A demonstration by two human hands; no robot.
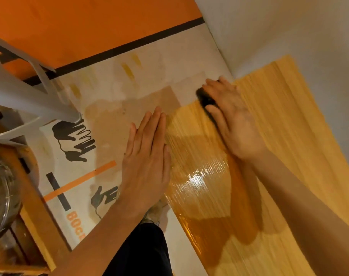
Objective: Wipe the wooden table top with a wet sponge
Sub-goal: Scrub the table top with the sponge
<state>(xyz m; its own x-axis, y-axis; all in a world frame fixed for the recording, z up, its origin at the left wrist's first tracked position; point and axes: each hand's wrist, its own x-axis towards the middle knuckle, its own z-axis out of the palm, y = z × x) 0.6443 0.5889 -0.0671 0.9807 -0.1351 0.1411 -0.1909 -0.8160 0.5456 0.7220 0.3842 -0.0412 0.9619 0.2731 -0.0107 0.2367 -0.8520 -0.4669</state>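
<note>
My right hand (232, 120) with fingers curled over the dark sponge (206, 100) at the wet wooden table top's (279, 120) edge, my left hand (147, 156) flat, fingers straight and together, beside it, glass bowl (2, 196) far left, contents unclear.

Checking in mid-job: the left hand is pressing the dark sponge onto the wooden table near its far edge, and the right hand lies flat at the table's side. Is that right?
Not quite: the hands are swapped. In the head view the right hand presses the dark sponge onto the wooden table near its far edge, and the left hand lies flat at the table's side.
</note>
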